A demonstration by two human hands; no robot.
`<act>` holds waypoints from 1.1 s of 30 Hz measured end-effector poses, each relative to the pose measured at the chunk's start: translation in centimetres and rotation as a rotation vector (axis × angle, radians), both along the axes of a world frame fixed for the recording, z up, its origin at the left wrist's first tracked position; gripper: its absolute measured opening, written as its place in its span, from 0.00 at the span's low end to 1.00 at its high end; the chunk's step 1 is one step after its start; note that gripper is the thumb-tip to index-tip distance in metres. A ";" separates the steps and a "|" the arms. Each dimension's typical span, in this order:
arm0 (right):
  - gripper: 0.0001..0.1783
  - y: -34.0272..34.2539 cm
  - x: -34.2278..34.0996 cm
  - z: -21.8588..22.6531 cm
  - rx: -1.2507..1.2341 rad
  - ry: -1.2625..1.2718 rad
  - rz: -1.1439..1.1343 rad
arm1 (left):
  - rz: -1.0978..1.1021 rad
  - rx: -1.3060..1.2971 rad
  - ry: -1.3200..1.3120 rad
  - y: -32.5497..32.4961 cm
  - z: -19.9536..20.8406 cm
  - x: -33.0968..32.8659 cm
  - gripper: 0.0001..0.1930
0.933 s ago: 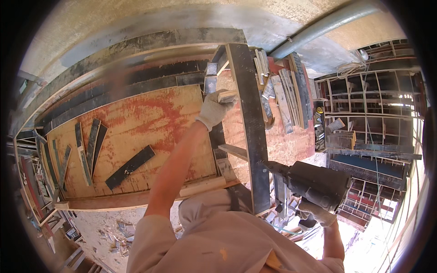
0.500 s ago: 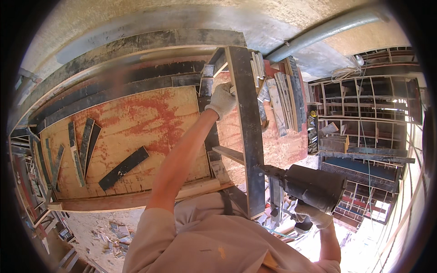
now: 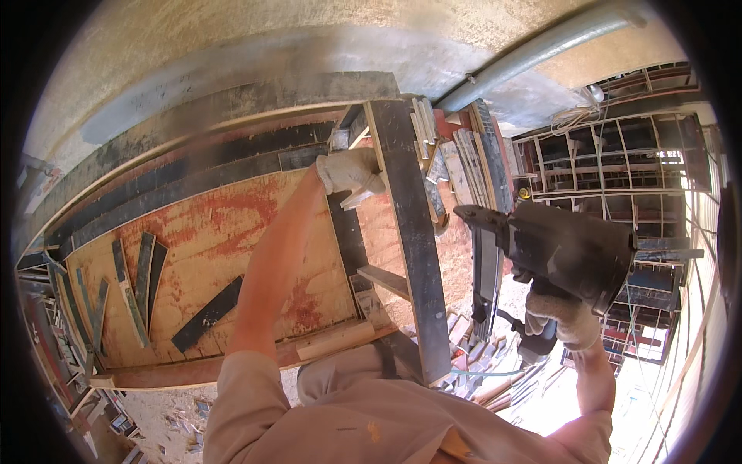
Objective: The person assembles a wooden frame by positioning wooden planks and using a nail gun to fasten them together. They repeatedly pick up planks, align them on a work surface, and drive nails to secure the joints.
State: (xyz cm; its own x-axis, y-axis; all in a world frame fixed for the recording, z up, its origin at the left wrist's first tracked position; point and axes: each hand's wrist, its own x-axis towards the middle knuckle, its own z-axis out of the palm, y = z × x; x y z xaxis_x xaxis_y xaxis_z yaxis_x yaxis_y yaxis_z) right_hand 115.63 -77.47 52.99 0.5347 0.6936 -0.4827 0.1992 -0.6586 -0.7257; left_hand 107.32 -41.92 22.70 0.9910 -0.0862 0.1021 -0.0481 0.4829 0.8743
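My left hand (image 3: 352,172), in a pale work glove, is closed beside the inner face of a long black-faced board (image 3: 406,224). A pale piece pokes out under its fingers; I cannot make out what they grip. This board is one side of a wooden frame with a short crosspiece (image 3: 385,282) between its sides. My gloved right hand (image 3: 563,319) is wrapped round the handle of a black nail gun (image 3: 568,251). The gun's nose is held to the right of the board, apart from it, with its long magazine (image 3: 485,271) hanging downward.
The frame lies across a worktable with a red-stained plywood top (image 3: 224,232). Loose black strips (image 3: 207,313) lie on the left. Wood strips (image 3: 468,166) are stacked beyond the board. A pipe (image 3: 541,54) runs along the wall; offcuts (image 3: 495,363) litter the floor, and panels (image 3: 618,162) stand right.
The nail gun has come away from the board, moving up and right with my right hand. My left hand has shifted left and turned. The view has moved slightly.
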 end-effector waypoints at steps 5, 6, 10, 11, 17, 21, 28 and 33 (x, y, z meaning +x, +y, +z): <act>0.06 3.8 2.5 -0.4 0.055 0.120 0.107 | -0.058 0.031 0.045 0.8 -1.0 0.9 0.24; 0.03 4.1 3.2 -0.7 0.075 0.189 0.078 | -0.060 0.047 0.056 0.9 -1.0 0.8 0.24; 0.06 5.9 4.7 -1.6 0.043 0.224 0.113 | -0.120 0.068 0.066 0.9 -1.5 2.3 0.26; 0.06 6.7 5.1 -1.8 0.020 0.199 0.172 | -0.114 0.078 0.076 1.2 -1.4 2.2 0.26; 0.08 9.4 5.5 -0.9 -0.414 0.123 -0.036 | -0.128 0.088 0.097 2.0 -2.0 2.5 0.27; 0.15 7.9 6.9 -2.0 -0.220 0.102 0.090 | -0.150 0.083 0.104 2.4 -2.5 2.9 0.28; 0.16 8.2 8.0 -2.7 -0.117 0.311 0.182 | -0.178 0.095 0.098 2.6 -2.8 3.2 0.30; 0.16 9.3 7.5 -2.4 -0.145 0.342 0.171 | -0.193 0.107 0.102 2.8 -3.0 3.3 0.32</act>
